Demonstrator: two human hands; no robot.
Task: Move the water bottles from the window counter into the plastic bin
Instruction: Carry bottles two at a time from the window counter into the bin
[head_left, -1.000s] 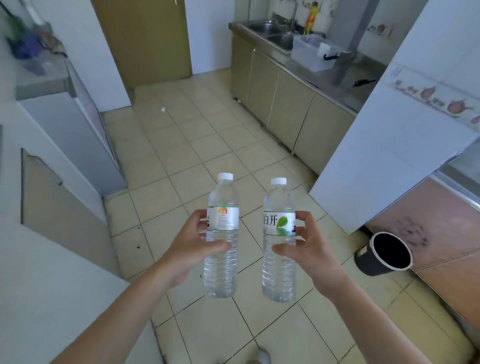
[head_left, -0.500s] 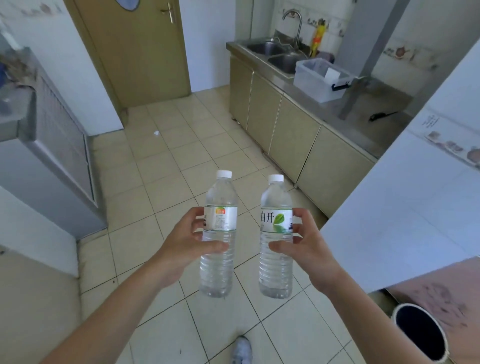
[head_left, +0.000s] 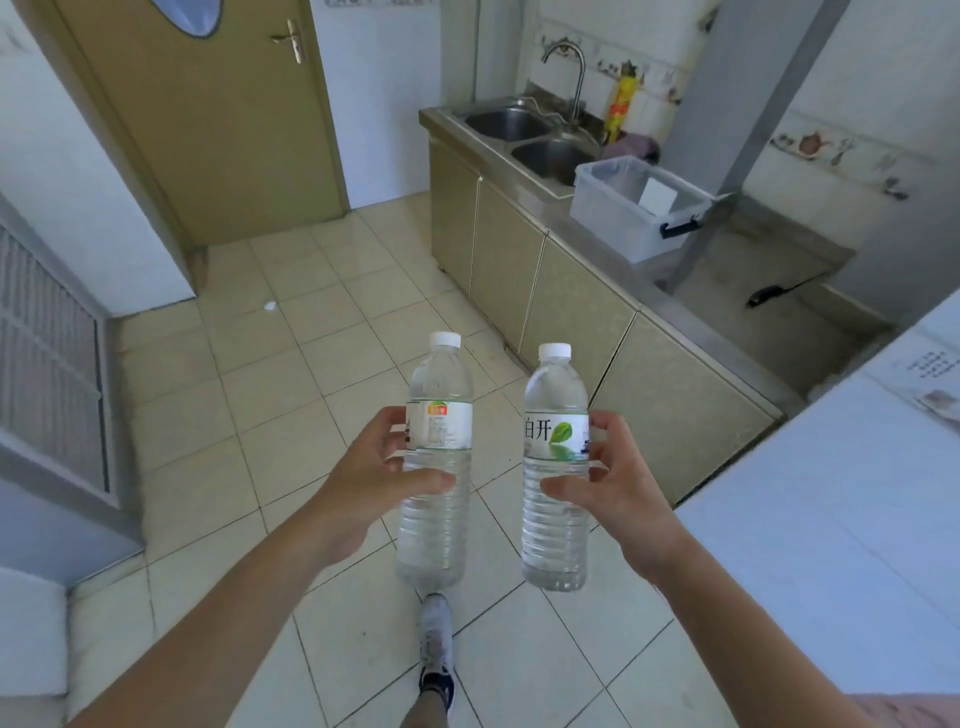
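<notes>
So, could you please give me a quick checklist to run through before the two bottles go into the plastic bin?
1. Left hand has a firm hold on its bottle: ok, fingers wrapped around the label zone.
2. Right hand holds the green-leaf bottle: ok, though mostly by thumb and fingertips.
3. Both caps on: ok, white caps in place.
4. Plastic bin open: ok, no lid on it.
5. Room inside the bin: cannot tell fully; a white card shows inside, the rest looks free.
6. Floor path along the cabinets: ok, only a small white scrap near the door.
</notes>
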